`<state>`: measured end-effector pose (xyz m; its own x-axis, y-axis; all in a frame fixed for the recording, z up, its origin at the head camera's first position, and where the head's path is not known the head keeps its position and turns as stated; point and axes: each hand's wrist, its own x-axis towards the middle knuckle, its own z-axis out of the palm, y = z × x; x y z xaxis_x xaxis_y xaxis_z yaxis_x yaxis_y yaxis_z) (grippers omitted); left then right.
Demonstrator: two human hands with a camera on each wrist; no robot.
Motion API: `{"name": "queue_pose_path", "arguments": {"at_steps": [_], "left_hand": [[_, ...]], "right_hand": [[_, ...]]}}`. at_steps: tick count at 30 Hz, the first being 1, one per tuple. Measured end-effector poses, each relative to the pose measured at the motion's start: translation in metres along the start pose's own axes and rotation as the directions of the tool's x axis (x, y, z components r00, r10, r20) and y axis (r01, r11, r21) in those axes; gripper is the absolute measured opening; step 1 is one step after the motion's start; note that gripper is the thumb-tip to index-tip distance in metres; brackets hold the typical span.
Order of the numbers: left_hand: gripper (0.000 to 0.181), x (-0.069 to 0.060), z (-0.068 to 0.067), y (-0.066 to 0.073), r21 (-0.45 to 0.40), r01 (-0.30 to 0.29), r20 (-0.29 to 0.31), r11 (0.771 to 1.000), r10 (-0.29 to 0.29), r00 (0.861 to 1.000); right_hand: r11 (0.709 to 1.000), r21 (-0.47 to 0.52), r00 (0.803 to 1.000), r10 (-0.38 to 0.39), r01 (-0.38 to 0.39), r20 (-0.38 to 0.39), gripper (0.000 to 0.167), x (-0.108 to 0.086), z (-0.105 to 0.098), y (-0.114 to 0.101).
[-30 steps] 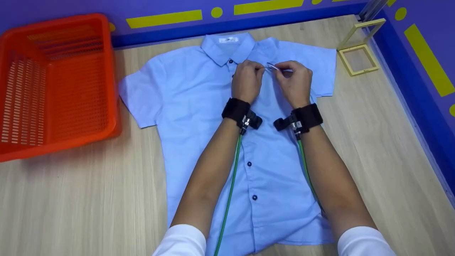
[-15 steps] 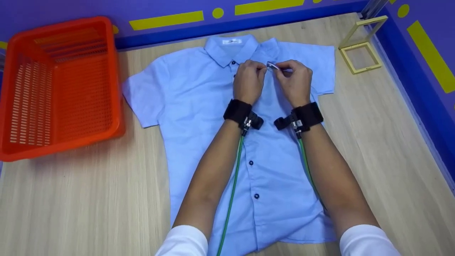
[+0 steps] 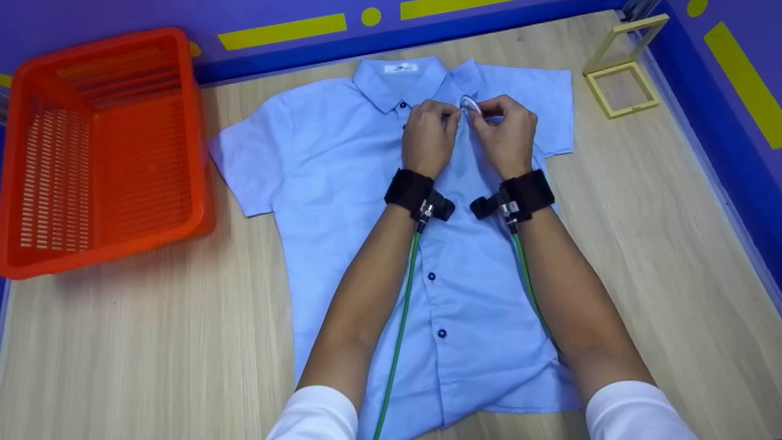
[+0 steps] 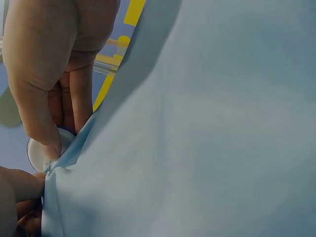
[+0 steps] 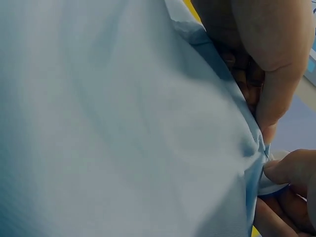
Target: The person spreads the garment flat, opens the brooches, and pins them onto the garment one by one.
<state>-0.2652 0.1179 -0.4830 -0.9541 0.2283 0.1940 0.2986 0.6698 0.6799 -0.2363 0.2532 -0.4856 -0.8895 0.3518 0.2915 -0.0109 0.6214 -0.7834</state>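
A light blue short-sleeved shirt (image 3: 342,189) lies spread face up on the wooden table, collar at the far side. Between thumb and fingers my left hand (image 3: 429,137) pinches a raised fold of its chest cloth. My right hand (image 3: 508,135) holds a small round white badge (image 3: 468,104) against that fold. In the left wrist view the right thumb presses on the badge (image 4: 37,152), and a thin pin seems to meet the bunched cloth. The right wrist view shows the badge (image 5: 274,173) partly covered by the right fingers, behind the fabric edge. Whether the pin passes through is hidden.
An orange plastic basket (image 3: 204,201) stands on the left of the table. At the far right corner sits a pale yellow hinged frame (image 3: 632,110), its lid raised. Purple walls with yellow marks border the back and right. Green cables (image 3: 400,330) run from both wrist straps.
The badge has turned in my right fingers, from nearly edge-on to showing more of its rounded rim. Both hands stay at almost the same place on the shirt.
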Motion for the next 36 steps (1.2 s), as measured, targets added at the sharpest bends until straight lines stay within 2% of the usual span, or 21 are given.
{"name": "queue_pose_path", "arguments": {"at_steps": [4,10,19,25,30,36], "left_hand": [[0.019,0.0,-0.0009,-0.0017,-0.032,-0.004,-0.012,0.999,0.004,1.0],[0.019,-0.0004,-0.0025,-0.0028,-0.085,-0.002,-0.019,0.996,0.001,1.0],[0.018,-0.002,-0.0006,-0.0031,-0.091,0.011,-0.011,0.996,-0.012,1.0],[0.019,-0.0025,0.0009,-0.0025,-0.111,0.037,-0.011,0.993,-0.039,0.999],[0.017,-0.0027,0.0024,-0.0028,-0.163,0.048,-0.023,0.985,-0.053,0.998],[0.018,-0.0034,0.0039,-0.0037,-0.196,0.061,-0.003,0.979,-0.063,0.998]], "right_hand": [[0.999,0.015,1.0,0.029,-0.029,0.001,0.018,0.0,0.0013,-0.0018],[0.999,0.034,1.0,0.021,-0.021,-0.002,0.018,0.0001,0.0025,-0.0028],[0.998,0.049,0.999,0.042,-0.041,-0.002,0.019,-0.0008,0.0039,0.0006],[0.996,0.07,0.998,0.058,-0.058,0.005,0.019,-0.0019,0.004,0.0005],[0.992,0.107,0.997,0.072,-0.072,0.003,0.017,-0.0016,0.0053,0.0018],[0.988,0.138,0.997,0.073,-0.072,0.003,0.017,-0.0026,0.006,0.0025]]}}
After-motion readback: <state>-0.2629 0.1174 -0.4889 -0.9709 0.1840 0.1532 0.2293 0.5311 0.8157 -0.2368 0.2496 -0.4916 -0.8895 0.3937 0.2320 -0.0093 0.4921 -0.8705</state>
